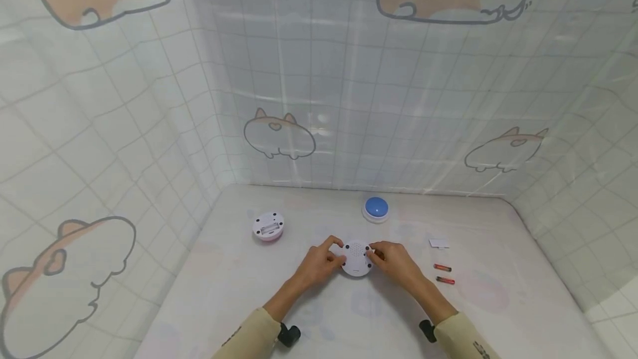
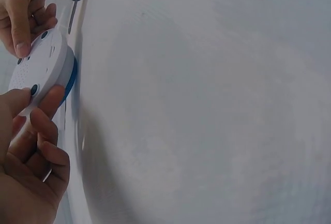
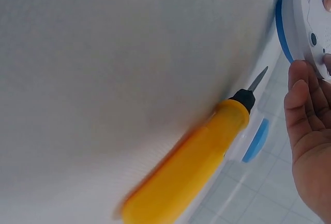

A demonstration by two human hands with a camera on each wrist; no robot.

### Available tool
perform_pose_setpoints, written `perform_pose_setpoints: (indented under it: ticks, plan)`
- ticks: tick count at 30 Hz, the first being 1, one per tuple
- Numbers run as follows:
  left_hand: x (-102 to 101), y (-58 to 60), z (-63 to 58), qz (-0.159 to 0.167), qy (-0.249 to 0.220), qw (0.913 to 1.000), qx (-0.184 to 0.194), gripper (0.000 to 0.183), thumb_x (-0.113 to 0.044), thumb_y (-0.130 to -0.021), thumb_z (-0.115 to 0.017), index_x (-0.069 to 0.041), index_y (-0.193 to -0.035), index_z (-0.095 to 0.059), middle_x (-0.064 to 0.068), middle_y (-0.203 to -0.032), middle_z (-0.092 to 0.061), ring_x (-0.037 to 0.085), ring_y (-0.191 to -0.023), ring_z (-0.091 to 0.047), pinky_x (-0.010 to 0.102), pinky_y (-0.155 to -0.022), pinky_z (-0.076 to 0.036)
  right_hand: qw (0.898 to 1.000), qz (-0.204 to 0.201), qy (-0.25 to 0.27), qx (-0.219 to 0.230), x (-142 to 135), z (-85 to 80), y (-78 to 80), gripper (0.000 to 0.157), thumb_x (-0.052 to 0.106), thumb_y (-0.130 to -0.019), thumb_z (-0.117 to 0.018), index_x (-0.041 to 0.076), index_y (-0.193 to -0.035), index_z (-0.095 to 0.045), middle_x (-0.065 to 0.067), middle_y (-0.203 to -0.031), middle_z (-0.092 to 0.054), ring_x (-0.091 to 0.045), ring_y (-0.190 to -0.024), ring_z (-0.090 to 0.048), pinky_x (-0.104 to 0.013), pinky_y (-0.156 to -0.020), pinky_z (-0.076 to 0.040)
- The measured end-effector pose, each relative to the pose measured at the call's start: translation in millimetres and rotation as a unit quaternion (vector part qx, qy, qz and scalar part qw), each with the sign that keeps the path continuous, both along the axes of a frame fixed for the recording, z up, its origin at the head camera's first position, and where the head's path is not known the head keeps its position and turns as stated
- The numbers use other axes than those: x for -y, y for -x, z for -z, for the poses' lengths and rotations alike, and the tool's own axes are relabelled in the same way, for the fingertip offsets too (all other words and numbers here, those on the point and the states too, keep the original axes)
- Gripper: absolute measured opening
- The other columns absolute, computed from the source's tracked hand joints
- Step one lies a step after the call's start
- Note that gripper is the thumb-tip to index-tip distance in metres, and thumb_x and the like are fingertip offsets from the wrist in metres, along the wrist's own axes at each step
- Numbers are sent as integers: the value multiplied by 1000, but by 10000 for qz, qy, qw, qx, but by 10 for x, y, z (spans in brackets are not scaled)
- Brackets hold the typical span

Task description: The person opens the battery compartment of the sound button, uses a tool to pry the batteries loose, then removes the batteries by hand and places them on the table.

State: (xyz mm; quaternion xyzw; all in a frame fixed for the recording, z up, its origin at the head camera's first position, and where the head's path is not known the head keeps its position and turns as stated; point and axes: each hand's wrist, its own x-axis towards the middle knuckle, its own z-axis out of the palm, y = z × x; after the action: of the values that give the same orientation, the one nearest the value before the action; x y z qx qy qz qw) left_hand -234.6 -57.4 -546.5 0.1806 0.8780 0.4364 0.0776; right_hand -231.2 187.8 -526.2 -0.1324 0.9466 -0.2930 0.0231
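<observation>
A round white push-button device [image 1: 356,268] lies upside down in front of me, with dark feet and a patch of small holes on its underside. Blue shows beneath its rim in both wrist views. My left hand [image 1: 319,263] pinches its left edge, thumb on the underside and fingers at the side. On the opposite edge, my right hand [image 1: 397,262] holds it, its thumb pressed on the underside near a foot. A yellow-handled screwdriver [image 3: 194,157] lies on the table near my right hand; I cannot make it out in the head view.
Behind the device stands an upright blue button [image 1: 376,207]. A pink-edged one [image 1: 269,225] lies upside down at left, its battery slot uncovered. On the right are a small white cover [image 1: 438,243] and two red batteries [image 1: 442,267]. Patterned sheeting [image 1: 349,98] walls the table.
</observation>
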Motion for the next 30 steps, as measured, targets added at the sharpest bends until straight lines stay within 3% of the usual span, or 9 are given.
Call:
perform_pose_setpoints:
  ticks: [8, 12, 16, 22, 30]
  plan:
    - [-25, -13, -21, 107, 449, 9981, -419, 38, -34, -99, -65, -26, -134, -54, -10, -85, -74, 0, -73, -62, 25, -69, -49, 10000, 45, -81, 14, -1, -4, -5, 32, 28, -96, -70, 7, -119, -72, 4, -93, -71, -6, -79, -59, -28, -72, -55]
    - [-42, -11, -10, 146, 847, 9927, -845, 53, -38, -93, -72, -26, -141, -53, -12, -85, -67, 2, -70, -56, 25, -66, -46, 9999, -16, -82, -92, -11, 3, -6, 32, 26, -95, -71, 6, -120, -72, 5, -90, -70, -6, -77, -58, -26, -70, -54]
    - [-62, -3, 9, 141, 1117, 9875, -1102, 66, -45, -84, -80, -25, -141, -54, -7, -95, -61, 6, -76, -52, 26, -69, -45, 9999, -64, -99, -111, -10, 3, -10, 34, 27, -95, -71, 7, -122, -71, 7, -88, -69, -5, -74, -56, -24, -68, -52]
    - [-85, 5, 13, 364, 1135, 9860, -1167, 83, -47, -77, -85, -25, -149, -48, -2, -107, -52, 8, -89, -52, 25, -78, -47, 9994, -181, -153, -249, 13, -3, -6, 32, 27, -95, -72, 8, -121, -71, 5, -91, -70, -3, -74, -57, -23, -67, -52]
    - [-115, -1, 31, 379, 1444, 9818, -1172, 97, -52, -70, -88, -30, -152, -42, -3, -107, -47, 7, -82, -47, 22, -74, -44, 9972, -204, -509, -502, 38, -12, -13, 33, 27, -94, -72, 8, -120, -71, 9, -82, -63, -4, -69, -51, -21, -64, -48]
